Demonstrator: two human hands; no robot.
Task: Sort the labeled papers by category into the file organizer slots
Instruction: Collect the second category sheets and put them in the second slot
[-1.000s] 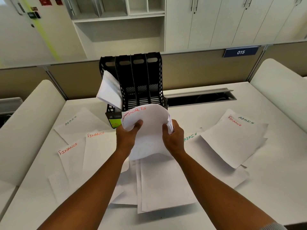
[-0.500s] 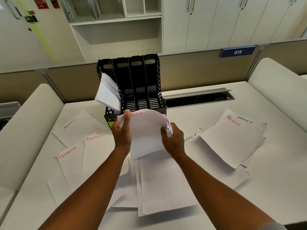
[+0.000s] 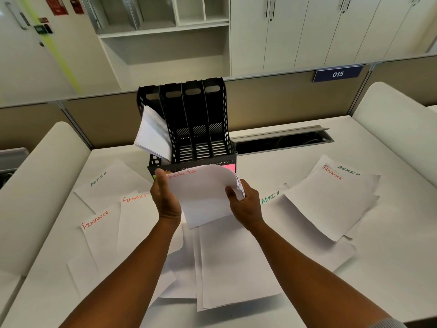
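Two bare forearms reach forward from the bottom corners and meet over the white desk (image 3: 390, 268), just in front of the black file organizer (image 3: 189, 129). The left hand (image 3: 166, 197) stands on edge, thumb up along the left margin of a small sheaf of sports papers (image 3: 201, 195), gripping it there. The right hand (image 3: 246, 207) grasps the sheaf's right edge, thumb on top and fingers tucked beneath, where several sheet edges fan out. The sheaf bows upward between the two hands, its top edge curling toward the organizer's low front wall; red lettering ending in "PORTS" shows at the top left, partly covered by the left thumb.

The organizer has four upright slots. A bundle of white sheets (image 3: 152, 134) leans out of the leftmost one; the other three look bare as far as can be seen. A pink label (image 3: 228, 167) shows on the front wall, right of the sheaf.

Compared with half a second ago, the sheaf sits slightly higher and closer to the organizer front, and more of the red word is exposed. The left thumb stays upright at the sheet's edge.

Loose pages lie around: finance sheets (image 3: 99, 233) and an admin sheet (image 3: 111, 185) on the left, a stack marked finance and admin (image 3: 331, 204) on the right, unlabelled pages (image 3: 231, 268) beneath the arms.
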